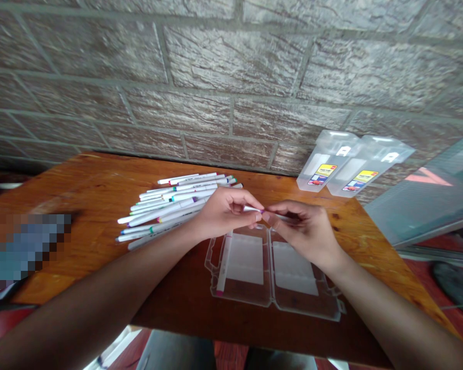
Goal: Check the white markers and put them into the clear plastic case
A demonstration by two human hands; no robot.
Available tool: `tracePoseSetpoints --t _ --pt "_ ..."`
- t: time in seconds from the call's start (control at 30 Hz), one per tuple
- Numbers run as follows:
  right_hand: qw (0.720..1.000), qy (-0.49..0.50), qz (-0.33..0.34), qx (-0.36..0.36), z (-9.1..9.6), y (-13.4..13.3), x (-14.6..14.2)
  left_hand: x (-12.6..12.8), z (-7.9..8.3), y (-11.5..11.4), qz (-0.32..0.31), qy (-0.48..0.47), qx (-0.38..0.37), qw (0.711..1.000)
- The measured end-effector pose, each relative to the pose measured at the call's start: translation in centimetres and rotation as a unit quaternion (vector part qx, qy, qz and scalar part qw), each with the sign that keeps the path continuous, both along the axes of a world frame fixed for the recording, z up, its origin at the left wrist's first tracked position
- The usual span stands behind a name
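My left hand (231, 208) and my right hand (303, 223) meet above an opened clear plastic case (270, 267), both closed on one white marker (251, 208) with a purple band. The marker lies roughly level between my fingertips; its right part is mostly hidden by my right hand. Inside the case's left half, along its left edge, lies a white marker with a magenta end (224, 264). Pale rectangular sheets show in both halves of the case. Beside my left hand is a pile of white markers (170, 205) with variously coloured ends, partly covered by my left wrist.
Two translucent plastic boxes (353, 164) with yellow labels stand at the back right of the wooden table (81, 205), near the stone-block wall (200, 113). A pixelated dark object (23, 257) lies at the left. The table's front edge is close to my legs.
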State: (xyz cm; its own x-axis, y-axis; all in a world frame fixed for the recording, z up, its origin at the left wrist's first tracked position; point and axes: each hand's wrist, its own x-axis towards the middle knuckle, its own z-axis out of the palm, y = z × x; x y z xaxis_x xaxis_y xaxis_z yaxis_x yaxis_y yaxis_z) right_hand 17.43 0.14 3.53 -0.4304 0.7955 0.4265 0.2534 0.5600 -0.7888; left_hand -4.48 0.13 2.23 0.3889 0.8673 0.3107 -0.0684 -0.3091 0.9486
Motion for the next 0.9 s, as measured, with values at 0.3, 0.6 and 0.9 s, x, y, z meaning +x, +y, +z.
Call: tracePoseSetpoints --t 0.3,0.6,0.9 --pt "0.999 0.010 0.030 -0.015 0.18 -0.09 -0.08 0.10 0.44 -0.24 0.017 0.004 0.000 1.000" --pt "0.998 0.044 0.015 -0.036 0.22 0.04 -0.22 0.13 0.29 -0.18 0.037 0.024 -0.020 0.999" --pt "0.993 0.090 0.010 -0.079 0.53 0.17 -0.34 0.04 0.46 -0.21 0.045 0.002 -0.022 0.999"
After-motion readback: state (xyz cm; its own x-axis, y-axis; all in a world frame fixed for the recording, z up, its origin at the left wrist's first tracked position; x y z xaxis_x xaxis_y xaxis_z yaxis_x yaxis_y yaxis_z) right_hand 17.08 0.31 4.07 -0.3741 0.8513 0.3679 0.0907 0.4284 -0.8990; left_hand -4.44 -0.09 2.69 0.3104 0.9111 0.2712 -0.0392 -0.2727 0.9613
